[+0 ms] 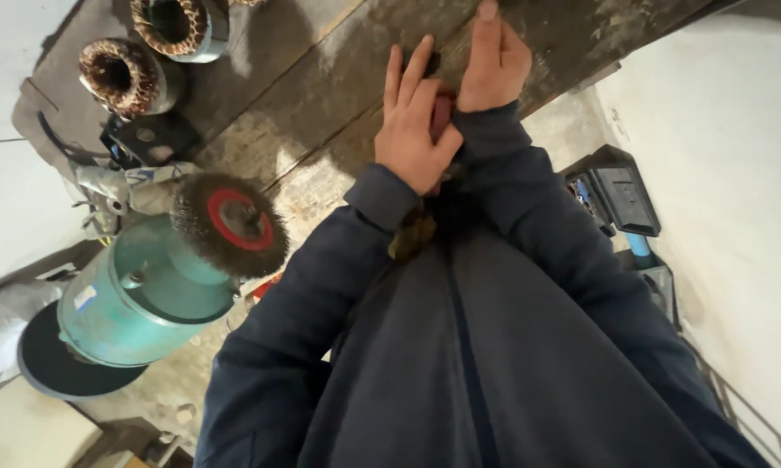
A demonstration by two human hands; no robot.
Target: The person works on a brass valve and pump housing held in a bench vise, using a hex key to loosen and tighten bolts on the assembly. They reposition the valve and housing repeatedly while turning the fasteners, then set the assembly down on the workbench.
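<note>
Your left hand lies flat, fingers stretched, over a small dark red piece on the wooden bench; your right hand curls beside it, thumb up, pinching its far side. Mostly hidden, the piece's long axis can't be read. Left of the hands sits a wire brush wheel on a green motor. How far along: unclear.

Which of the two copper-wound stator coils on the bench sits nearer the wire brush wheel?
The lower-left coil, fully in frame beside the bench edge. The other coil is cut off by the frame's top, farther from the wire brush wheel.
</note>
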